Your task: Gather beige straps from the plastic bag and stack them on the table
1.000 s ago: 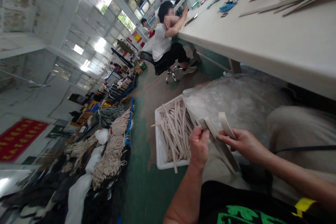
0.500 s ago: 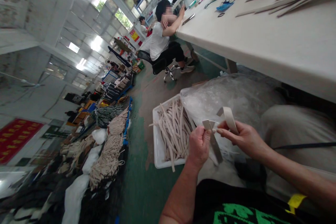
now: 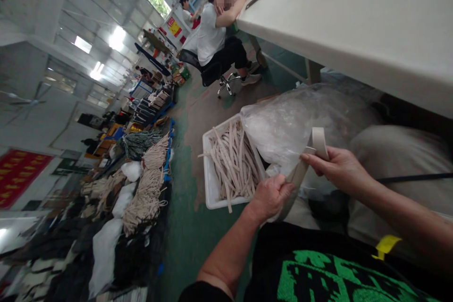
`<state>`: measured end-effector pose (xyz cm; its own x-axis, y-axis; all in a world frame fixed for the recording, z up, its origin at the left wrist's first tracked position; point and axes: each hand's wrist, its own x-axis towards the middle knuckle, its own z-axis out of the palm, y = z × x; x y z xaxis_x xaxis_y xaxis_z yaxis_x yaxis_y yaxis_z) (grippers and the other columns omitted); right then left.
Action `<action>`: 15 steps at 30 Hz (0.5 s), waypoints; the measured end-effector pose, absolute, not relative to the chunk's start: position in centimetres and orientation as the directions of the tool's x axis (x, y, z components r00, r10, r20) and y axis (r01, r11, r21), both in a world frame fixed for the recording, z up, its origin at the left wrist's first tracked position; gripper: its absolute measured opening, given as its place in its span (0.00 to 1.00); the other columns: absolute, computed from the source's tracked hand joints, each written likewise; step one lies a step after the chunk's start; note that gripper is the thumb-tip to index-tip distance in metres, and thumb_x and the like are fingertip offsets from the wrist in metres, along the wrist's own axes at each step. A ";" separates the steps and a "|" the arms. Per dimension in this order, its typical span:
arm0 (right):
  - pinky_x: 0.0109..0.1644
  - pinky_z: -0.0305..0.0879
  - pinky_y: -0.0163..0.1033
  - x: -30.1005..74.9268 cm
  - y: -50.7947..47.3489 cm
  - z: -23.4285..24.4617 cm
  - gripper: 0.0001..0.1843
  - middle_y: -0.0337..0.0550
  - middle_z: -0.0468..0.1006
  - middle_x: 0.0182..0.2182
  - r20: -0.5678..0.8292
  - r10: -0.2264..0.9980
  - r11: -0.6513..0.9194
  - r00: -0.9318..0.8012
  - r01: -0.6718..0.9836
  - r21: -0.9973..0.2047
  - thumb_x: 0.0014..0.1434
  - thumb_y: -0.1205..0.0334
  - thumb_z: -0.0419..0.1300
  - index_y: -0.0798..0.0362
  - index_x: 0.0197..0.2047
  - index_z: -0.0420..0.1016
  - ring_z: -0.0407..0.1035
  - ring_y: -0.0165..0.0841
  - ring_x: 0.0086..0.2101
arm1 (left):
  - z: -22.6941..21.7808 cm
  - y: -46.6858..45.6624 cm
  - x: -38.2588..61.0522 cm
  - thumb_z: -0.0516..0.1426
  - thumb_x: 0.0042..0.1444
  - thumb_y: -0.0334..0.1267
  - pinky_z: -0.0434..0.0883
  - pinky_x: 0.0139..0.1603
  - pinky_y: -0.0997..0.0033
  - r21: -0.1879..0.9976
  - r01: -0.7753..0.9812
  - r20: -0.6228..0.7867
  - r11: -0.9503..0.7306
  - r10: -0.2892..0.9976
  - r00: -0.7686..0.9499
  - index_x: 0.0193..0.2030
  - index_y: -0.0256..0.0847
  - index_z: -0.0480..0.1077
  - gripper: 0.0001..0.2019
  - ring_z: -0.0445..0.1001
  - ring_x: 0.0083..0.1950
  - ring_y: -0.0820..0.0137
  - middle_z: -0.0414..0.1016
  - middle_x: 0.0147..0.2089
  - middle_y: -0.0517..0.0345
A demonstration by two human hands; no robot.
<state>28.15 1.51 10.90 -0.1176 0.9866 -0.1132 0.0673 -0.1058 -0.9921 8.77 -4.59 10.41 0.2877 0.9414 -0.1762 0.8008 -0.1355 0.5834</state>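
Note:
A beige fabric strap [image 3: 299, 175] stretches between my two hands above my lap. My left hand [image 3: 271, 197] is closed on its lower part, thumb pressed along it, and a length hangs below the fist. Higher up, my right hand [image 3: 339, 166] pinches the strap between thumb and fingers, where it curls over in a loop. Whether the loop and the lower length are one piece I cannot tell. Just beyond my left hand, a white plastic bin [image 3: 209, 193] holds many similar beige straps [image 3: 235, 163].
Clear plastic bags [image 3: 283, 122] bulge beside the bin, under a pale worktable [image 3: 354, 23] with straps and blue-handled scissors on it. A seated person [image 3: 212, 33] leans on the table's far end. Bundles of straps [image 3: 145, 198] lie along the left of the green floor.
Both hands have shifted; the strap pieces, crossed before, now form a line between them. My right hand and the loop moved up and right. The whole view has tilted slightly downward.

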 end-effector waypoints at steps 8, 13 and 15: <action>0.21 0.54 0.35 30.1 4.4 11.7 0.37 0.35 0.67 0.16 -0.215 0.944 -0.201 0.252 -0.078 -0.976 0.27 0.27 0.73 0.52 0.22 0.68 0.58 0.26 0.18 | 7.5 -7.2 2.5 0.60 0.54 0.45 0.66 0.42 0.68 0.811 0.442 -0.495 0.382 0.852 0.171 0.33 0.40 0.70 0.10 0.71 0.34 0.70 0.74 0.31 0.59; 0.21 0.56 0.35 29.9 4.7 11.1 0.30 0.38 0.71 0.19 -0.284 0.931 -0.285 0.228 -0.026 -0.958 0.30 0.35 0.72 0.52 0.23 0.72 0.61 0.28 0.19 | 7.2 -9.6 -1.5 0.69 0.40 0.53 0.71 0.47 0.60 0.819 -0.394 -0.424 0.417 0.902 0.074 0.35 0.40 0.69 0.23 0.75 0.37 0.65 0.68 0.29 0.61; 0.20 0.54 0.35 29.5 4.5 10.9 0.29 0.40 0.71 0.18 -0.289 0.944 -0.301 0.160 0.053 -0.952 0.34 0.34 0.69 0.52 0.22 0.73 0.60 0.28 0.19 | 8.7 -10.0 -2.5 0.70 0.40 0.53 0.72 0.47 0.60 0.821 -0.509 -0.329 0.259 0.943 -0.050 0.38 0.42 0.70 0.24 0.75 0.36 0.67 0.64 0.27 0.65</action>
<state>29.47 4.49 10.93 0.1601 0.9437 -0.2894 0.0527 -0.3010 -0.9522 -2.51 -10.02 8.73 -0.0503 0.9431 -0.3288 -0.5086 0.2591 0.8211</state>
